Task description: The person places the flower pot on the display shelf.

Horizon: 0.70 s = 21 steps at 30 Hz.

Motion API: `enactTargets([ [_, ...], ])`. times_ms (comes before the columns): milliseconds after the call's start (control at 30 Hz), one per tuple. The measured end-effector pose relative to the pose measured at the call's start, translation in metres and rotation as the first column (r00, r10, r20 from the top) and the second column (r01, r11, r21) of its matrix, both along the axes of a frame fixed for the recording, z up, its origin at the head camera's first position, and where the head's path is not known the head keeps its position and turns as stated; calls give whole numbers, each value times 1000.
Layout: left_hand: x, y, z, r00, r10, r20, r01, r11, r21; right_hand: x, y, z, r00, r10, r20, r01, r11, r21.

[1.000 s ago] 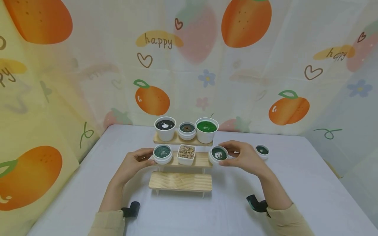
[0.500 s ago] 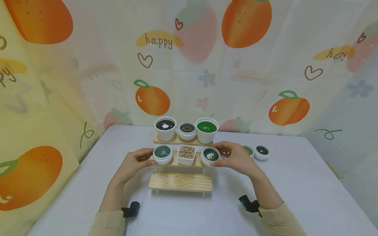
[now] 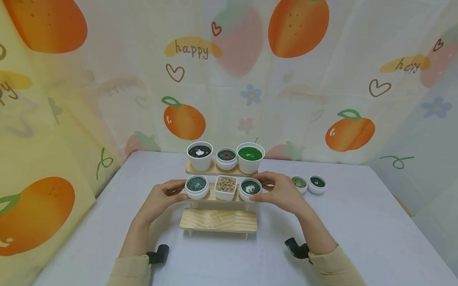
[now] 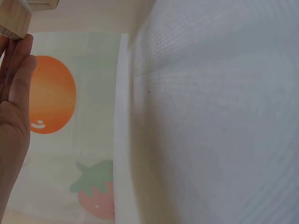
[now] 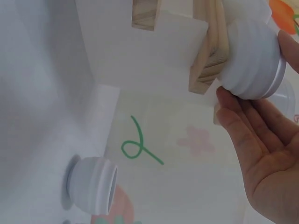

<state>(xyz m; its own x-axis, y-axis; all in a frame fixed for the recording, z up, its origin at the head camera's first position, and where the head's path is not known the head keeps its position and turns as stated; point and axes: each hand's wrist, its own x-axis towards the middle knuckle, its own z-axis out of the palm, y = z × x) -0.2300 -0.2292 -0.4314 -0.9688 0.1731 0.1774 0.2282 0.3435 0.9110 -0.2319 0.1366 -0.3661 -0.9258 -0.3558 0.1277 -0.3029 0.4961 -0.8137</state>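
A three-tier wooden stand (image 3: 219, 219) faces me. On its middle tier, a round white pot with teal-green contents (image 3: 197, 184) sits at the left, a square white dish of tan granules (image 3: 226, 186) in the centre, and a round white pot with dark green contents and a white patch (image 3: 250, 186) at the right. My left hand (image 3: 165, 198) grips the left pot, thumb in front and fingers behind; in the left wrist view its fingers (image 4: 19, 60) lie by the wooden end. My right hand (image 3: 280, 192) holds the right pot (image 5: 254, 58) between thumb and fingers.
The back tier carries a tall cup with black contents (image 3: 199, 155), a small round pot (image 3: 226, 159) and a tall cup with bright green contents (image 3: 251, 158). Two small white pots, one light green (image 3: 299, 183) and one dark green (image 3: 317, 184), stand on the table at the right.
My right hand has moved left with its pot, over the right end of the middle tier towards the square dish. The light green pot has come into view behind it. My left hand stays put.
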Motion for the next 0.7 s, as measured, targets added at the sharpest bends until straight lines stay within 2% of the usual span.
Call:
enactTargets([
  [400,0,0,-1,1000,6,14,-6,1000,-2,4,-3,-1,999,-36,6,36,999,1],
  [700,2,0,0,1000,7,14,-7,1000,-11,4,-1,-4,1000,-24,0,24,1000,-11],
])
